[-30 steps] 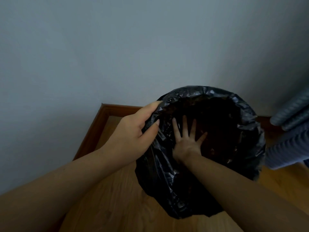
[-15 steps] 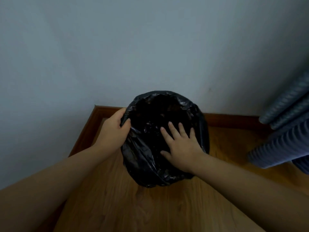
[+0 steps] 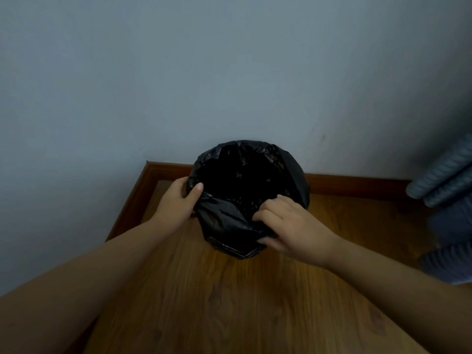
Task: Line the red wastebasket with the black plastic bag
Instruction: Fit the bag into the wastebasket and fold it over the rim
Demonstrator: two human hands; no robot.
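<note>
The black plastic bag is draped over the red wastebasket, hidden beneath it, on the wooden floor by the wall. Its rim is gripped by the left hand and pinched by the right hand. Slack is best drawn down evenly. The right fingers, flat half a second ago, are now curled.

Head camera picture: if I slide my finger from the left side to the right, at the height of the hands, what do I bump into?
Blue-grey wall → brown skirting board → left hand → black plastic bag → right hand → wooden floor → grey ribbed thing.
</note>
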